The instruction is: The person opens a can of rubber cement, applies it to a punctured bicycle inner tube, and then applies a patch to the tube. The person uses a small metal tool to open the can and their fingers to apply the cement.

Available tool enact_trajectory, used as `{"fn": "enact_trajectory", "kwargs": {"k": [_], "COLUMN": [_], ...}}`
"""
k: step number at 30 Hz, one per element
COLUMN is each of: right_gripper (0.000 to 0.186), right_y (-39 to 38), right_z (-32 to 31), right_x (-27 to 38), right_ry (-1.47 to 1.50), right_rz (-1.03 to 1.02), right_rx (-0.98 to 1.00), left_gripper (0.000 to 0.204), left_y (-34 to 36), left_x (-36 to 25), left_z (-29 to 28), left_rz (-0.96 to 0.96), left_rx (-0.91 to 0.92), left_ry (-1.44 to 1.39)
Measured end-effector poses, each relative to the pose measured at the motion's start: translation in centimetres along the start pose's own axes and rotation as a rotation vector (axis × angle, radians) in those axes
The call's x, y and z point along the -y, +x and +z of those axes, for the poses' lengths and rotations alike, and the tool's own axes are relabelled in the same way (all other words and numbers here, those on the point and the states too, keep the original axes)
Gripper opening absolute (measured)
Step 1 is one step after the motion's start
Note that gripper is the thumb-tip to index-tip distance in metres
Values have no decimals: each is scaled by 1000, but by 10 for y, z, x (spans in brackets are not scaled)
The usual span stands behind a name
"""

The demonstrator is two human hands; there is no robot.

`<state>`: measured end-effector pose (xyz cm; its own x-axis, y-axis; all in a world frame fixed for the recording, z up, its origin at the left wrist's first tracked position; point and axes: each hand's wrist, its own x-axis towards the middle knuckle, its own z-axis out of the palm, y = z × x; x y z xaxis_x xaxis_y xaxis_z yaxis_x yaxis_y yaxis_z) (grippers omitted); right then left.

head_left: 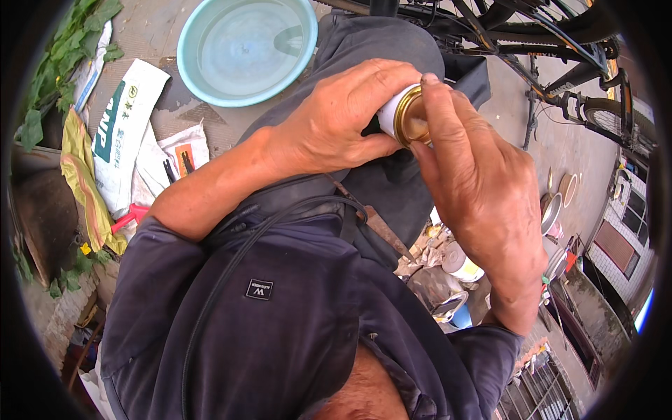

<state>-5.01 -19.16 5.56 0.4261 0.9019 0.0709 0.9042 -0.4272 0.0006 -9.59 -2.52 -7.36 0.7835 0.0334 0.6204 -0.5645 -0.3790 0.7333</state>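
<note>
At upper centre, the left hand [339,119] grips a can [387,120], the right hand [479,157] pinching its gold rim [398,120]. Open ground [567,154] lies right, below the bicycle [574,75].

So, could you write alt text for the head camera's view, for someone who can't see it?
A person's left hand and right hand hold a white, gold-rimmed can between them. A pale blue basin of water sits at the upper left, and part of a bicycle shows at the upper right.
</note>
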Motion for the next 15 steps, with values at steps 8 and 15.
{"fn": "enact_trajectory", "kwargs": {"k": [8,15], "right_gripper": [55,65], "right_y": [-6,-3], "right_z": [33,18], "right_x": [1,6], "right_ry": [-204,-134], "right_rz": [-98,-69], "right_rx": [-85,-36], "left_gripper": [56,61], "left_y": [0,1], "left_x": [1,1], "left_z": [1,1], "left_rz": [-2,-5], "left_rx": [-56,-38], "left_ry": [27,9]}}
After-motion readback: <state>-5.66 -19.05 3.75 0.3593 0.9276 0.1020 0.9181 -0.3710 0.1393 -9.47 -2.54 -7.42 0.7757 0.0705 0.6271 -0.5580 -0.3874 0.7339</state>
